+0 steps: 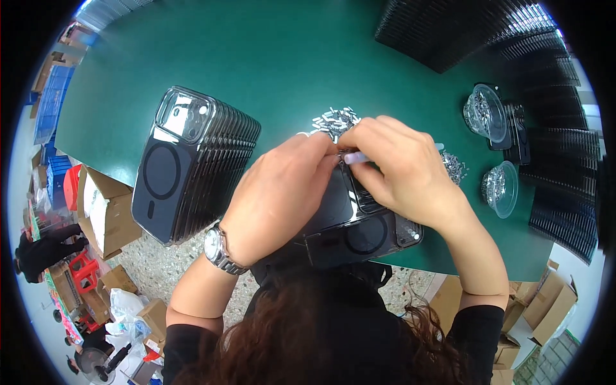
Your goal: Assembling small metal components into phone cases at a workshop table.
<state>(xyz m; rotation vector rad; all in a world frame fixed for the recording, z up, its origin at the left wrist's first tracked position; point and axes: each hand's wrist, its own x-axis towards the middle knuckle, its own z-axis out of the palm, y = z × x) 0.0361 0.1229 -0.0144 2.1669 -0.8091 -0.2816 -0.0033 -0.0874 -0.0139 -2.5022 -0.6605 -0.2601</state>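
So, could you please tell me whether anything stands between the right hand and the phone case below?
Nothing visible does: the right hand holds a pale pen-like tool at the phone case, its tip beside the left hand; the metal pieces lie beyond.

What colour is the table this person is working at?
The table is plain green, showing best in the head view.

This is a factory workshop: stacks of matching phone cases (163, 173) and tubs (511, 189) of small silvery parts (493, 186) on a green table (276, 58), cardboard boxes (120, 221) and other people (48, 251) beyond.
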